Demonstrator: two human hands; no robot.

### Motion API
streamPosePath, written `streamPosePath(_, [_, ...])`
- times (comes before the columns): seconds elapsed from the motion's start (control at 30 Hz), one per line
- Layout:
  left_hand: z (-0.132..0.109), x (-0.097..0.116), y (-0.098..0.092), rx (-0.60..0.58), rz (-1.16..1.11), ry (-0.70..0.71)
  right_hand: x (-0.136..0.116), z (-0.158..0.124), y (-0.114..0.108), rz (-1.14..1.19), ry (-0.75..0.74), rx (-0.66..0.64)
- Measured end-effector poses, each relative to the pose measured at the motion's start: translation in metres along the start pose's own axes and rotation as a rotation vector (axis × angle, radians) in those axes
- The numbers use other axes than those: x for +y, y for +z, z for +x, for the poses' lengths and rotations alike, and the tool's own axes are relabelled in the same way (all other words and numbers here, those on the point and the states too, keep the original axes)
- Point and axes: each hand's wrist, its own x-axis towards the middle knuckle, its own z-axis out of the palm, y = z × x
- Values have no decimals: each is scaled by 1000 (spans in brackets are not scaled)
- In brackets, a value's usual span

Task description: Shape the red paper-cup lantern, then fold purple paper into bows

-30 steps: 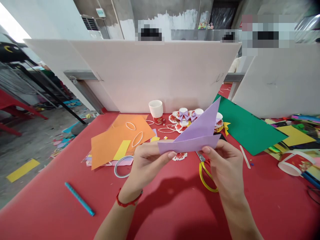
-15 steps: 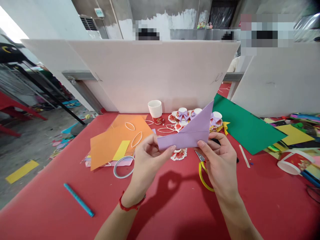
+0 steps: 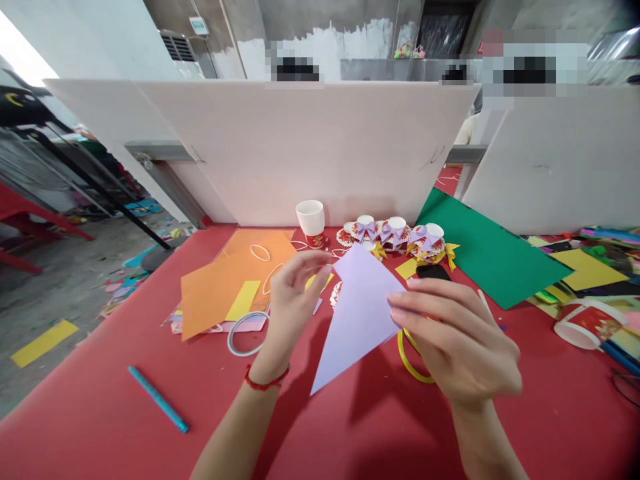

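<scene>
Two bare hands meet around one sheet of purple paper [image 3: 363,300] in the centre of the frame, held up over the red table [image 3: 210,400]; the right hand [image 3: 455,340] pinches its right-hand corner between thumb and fingers, while the left hand [image 3: 293,287] curves loosely by its upper left edge, and whether those fingertips touch the sheet I cannot tell. If the right hand's pinch alone bears the weight, the sheet could swing or slip out of line; a hurried tug by the left could crease it in the wrong place, and thin paper like this would likely keep the mark; the lower right edge might also snag on the yellow-handled scissors [image 3: 401,348], partly hidden by the right hand, should the sheet dip, though that risk looks slight. As for its look, the paper is pale, plain and smooth on the face that shows; it makes a tapering, four-cornered shape, with a blunt point at the top and a long sharp tip running to the lower left; a thin second edge at the lower right suggests a doubled layer; small cups with purple bows [image 3: 395,230] stand beyond it.
</scene>
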Motion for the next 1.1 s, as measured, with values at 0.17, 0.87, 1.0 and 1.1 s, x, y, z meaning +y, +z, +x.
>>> streamPosePath(0.17, [-3,7,3,-299,-298,-453,-5,3,-6,-152,-148,-152])
streamPosePath(0.87, [-43,27,27,138,-448,-312,-21,6,27,465,862,141])
streamPosePath(1.0, [-42,26,26,155,-400,-253,-19,7,25,506,902,106])
streamPosePath(1.1, [-42,25,25,162,-363,-196,-18,9,23,545,896,84])
